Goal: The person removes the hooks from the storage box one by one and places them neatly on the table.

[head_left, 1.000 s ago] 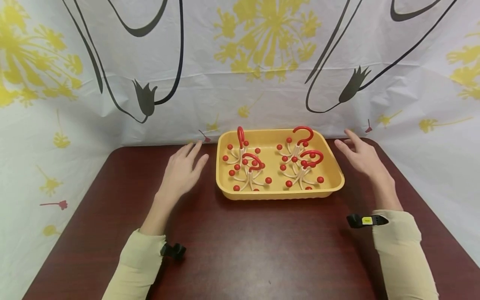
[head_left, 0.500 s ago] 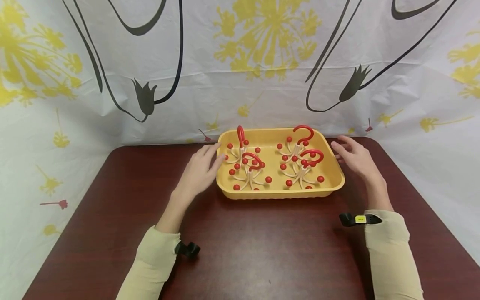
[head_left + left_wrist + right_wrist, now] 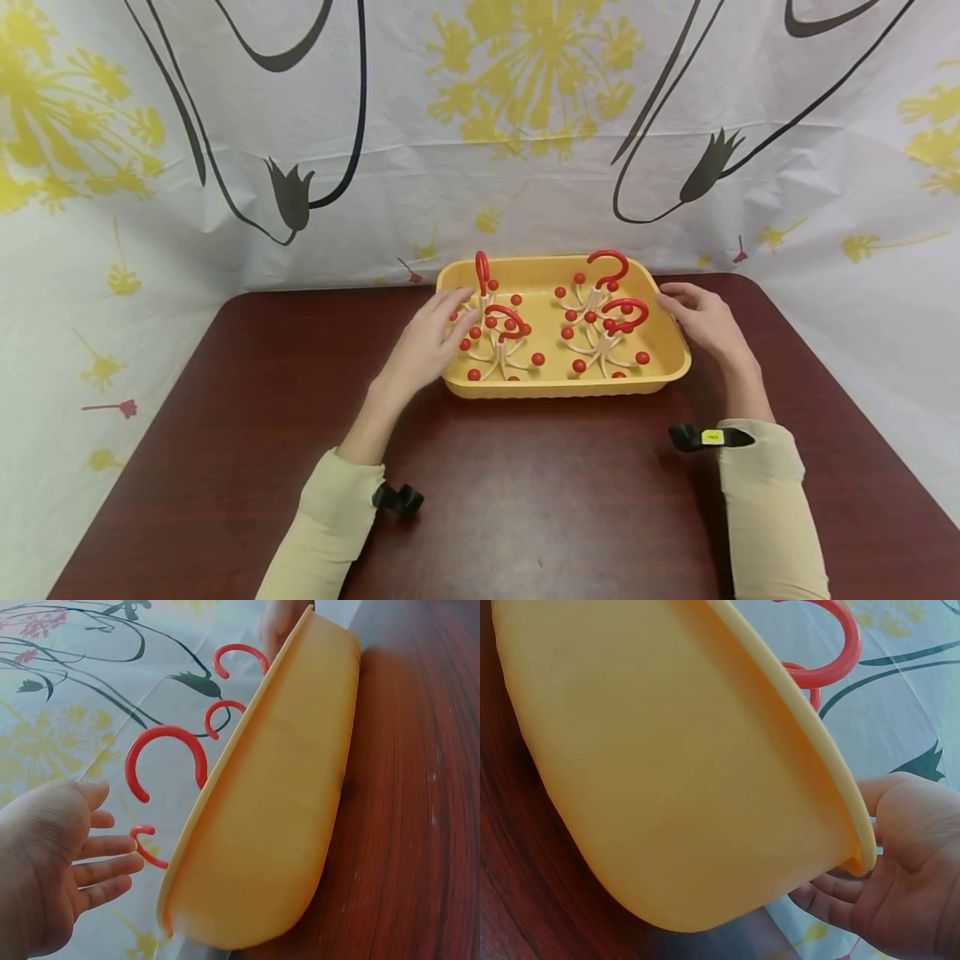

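At the bottom of the head view, nearest to me, I see two beige cloth sleeves (image 3: 322,525), each with a small black wrist-mounted device (image 3: 397,498) at its cuff; the right-hand one bears a yellow label (image 3: 712,437). Below them spreads a glossy dark red-brown wooden tabletop (image 3: 525,500). Farther in, the person's left hand (image 3: 423,346) is over the left rim of a yellow rectangular plastic tray (image 3: 555,389), its fingers and thumb spread and grasping nothing. From my left wrist view I cannot tell whether a fingertip touches a curved red hook (image 3: 153,858). The right hand (image 3: 708,321) is at the tray's right rim, thumb apart from the loosely bent fingers; whether they press on it I cannot tell. The tray sits on the tabletop, toward its far edge. In it I count four cream many-armed stands (image 3: 500,358), two per side, each topped with such a hook and tipped with small red balls (image 3: 537,359). Behind hangs a white cloth (image 3: 450,192) printed with yellow flower heads.
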A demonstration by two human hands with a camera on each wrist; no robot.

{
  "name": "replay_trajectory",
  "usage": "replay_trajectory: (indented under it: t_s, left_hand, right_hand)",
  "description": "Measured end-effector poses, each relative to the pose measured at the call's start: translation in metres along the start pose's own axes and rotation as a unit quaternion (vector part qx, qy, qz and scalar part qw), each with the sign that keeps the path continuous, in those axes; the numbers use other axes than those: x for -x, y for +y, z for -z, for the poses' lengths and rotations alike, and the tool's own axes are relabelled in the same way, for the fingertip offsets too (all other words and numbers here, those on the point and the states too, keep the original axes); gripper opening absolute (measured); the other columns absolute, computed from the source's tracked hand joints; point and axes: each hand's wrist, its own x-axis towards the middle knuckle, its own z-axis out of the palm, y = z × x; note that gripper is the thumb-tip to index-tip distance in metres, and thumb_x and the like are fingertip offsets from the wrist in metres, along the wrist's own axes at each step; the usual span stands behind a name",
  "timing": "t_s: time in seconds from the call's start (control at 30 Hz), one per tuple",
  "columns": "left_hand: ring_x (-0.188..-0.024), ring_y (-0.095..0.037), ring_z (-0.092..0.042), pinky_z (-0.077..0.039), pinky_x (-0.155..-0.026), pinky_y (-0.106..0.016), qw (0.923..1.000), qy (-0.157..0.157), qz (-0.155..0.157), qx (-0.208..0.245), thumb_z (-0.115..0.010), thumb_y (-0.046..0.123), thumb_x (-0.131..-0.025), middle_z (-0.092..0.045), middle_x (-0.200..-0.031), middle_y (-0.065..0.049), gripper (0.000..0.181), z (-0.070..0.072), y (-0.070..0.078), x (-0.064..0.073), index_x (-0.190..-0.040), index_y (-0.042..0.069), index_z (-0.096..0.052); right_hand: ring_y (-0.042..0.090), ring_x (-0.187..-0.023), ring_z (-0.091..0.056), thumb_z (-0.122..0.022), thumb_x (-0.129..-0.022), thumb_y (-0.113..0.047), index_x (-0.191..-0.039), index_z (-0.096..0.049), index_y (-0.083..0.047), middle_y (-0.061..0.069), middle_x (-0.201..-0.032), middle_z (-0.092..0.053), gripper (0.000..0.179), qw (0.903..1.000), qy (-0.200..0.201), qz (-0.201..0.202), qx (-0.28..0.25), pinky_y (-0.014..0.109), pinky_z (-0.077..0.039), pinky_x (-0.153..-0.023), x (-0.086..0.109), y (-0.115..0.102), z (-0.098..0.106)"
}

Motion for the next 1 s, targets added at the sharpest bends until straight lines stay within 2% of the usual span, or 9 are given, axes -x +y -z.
replay_trajectory:
  t_s: [0.13, 0.23, 0.33, 0.47, 0.57, 0.7, 0.8, 1.0]
  left_hand:
    - [-0.128, -0.025, -0.054, -0.042, -0.109, -0.045, 0.9998, 0.003, -0.017, 0.010, -0.055, 0.032, -0.106, -0.058, -0.138, -0.010, 0.045, -0.006, 0.004, -0.003, -0.144, 0.008, -0.055]
    - [-0.120, -0.024, -0.058, -0.046, -0.105, -0.044, 0.9992, 0.006, -0.035, 0.021, -0.058, 0.027, -0.105, -0.061, -0.133, -0.009, 0.041, -0.010, 0.006, -0.006, -0.142, 0.009, -0.058]
    - [-0.122, -0.025, -0.057, -0.045, -0.107, -0.044, 0.9982, 0.012, -0.051, 0.029, -0.059, 0.025, -0.104, -0.064, -0.131, -0.007, 0.038, -0.013, 0.008, -0.008, -0.139, 0.010, -0.061]
    - [-0.107, -0.025, -0.062, -0.052, -0.094, -0.039, 0.9963, 0.024, -0.074, 0.037, -0.061, 0.021, -0.103, -0.067, -0.124, -0.008, 0.033, -0.016, 0.009, -0.010, -0.133, 0.008, -0.066]
    - [-0.087, -0.019, -0.059, -0.055, -0.076, -0.034, 0.9932, 0.035, -0.100, 0.049, -0.064, 0.016, -0.101, -0.067, -0.112, -0.008, 0.027, -0.018, 0.008, -0.013, -0.125, 0.005, -0.071]
    - [-0.082, -0.017, -0.058, -0.055, -0.070, -0.036, 0.9887, 0.046, -0.127, 0.064, -0.069, 0.011, -0.097, -0.068, -0.104, -0.008, 0.019, -0.021, 0.008, -0.016, -0.113, 0.003, -0.075]
    - [-0.083, -0.018, -0.060, -0.055, -0.072, -0.035, 0.9869, 0.054, -0.136, 0.069, -0.071, 0.010, -0.095, -0.069, -0.101, -0.009, 0.015, -0.022, 0.009, -0.017, -0.106, 0.001, -0.075]
    - [-0.084, -0.017, -0.060, -0.051, -0.073, -0.028, 0.9873, 0.068, -0.127, 0.067, -0.071, 0.009, -0.095, -0.069, -0.096, -0.007, 0.010, -0.021, 0.012, -0.017, -0.101, 0.002, -0.076]
  right_hand:
    - [0.029, -0.098, -0.060, -0.052, -0.105, -0.041, -0.139, -0.054, 0.000, 0.026, -0.125, -0.061, 0.054, 0.9999, 0.009, 0.009, 0.007, 0.018, -0.048, -0.068, 0.000, 0.001, -0.002]
    - [0.022, -0.089, -0.060, -0.053, -0.105, -0.034, -0.137, -0.056, 0.002, 0.026, -0.119, -0.063, 0.048, 0.9997, 0.017, 0.017, 0.008, 0.018, -0.048, -0.065, -0.001, 0.002, -0.002]
    - [0.018, -0.083, -0.059, -0.055, -0.105, -0.031, -0.136, -0.056, 0.003, 0.026, -0.117, -0.063, 0.046, 0.9996, 0.016, 0.023, 0.003, 0.019, -0.049, -0.063, -0.001, 0.003, -0.002]
    - [0.016, -0.081, -0.058, -0.055, -0.105, -0.029, -0.137, -0.055, 0.004, 0.027, -0.117, -0.063, 0.046, 0.9996, 0.011, 0.026, -0.007, 0.020, -0.050, -0.062, -0.001, 0.005, -0.002]
    - [0.014, -0.079, -0.058, -0.055, -0.105, -0.029, -0.137, -0.055, 0.004, 0.026, -0.116, -0.062, 0.046, 0.9995, 0.011, 0.029, -0.011, 0.020, -0.050, -0.062, -0.001, 0.006, -0.002]
    - [0.011, -0.077, -0.058, -0.055, -0.105, -0.027, -0.137, -0.055, 0.005, 0.027, -0.116, -0.062, 0.045, 0.9992, 0.013, 0.034, -0.017, 0.021, -0.050, -0.061, -0.001, 0.008, -0.001]
    - [0.010, -0.077, -0.058, -0.055, -0.105, -0.027, -0.137, -0.054, 0.005, 0.028, -0.116, -0.061, 0.045, 0.9991, 0.011, 0.036, -0.020, 0.020, -0.050, -0.061, -0.002, 0.008, -0.002]
    - [0.010, -0.081, -0.060, -0.055, -0.105, -0.027, -0.138, -0.054, 0.005, 0.028, -0.118, -0.062, 0.046, 0.9991, 0.008, 0.034, -0.022, 0.018, -0.051, -0.063, -0.003, 0.009, -0.003]
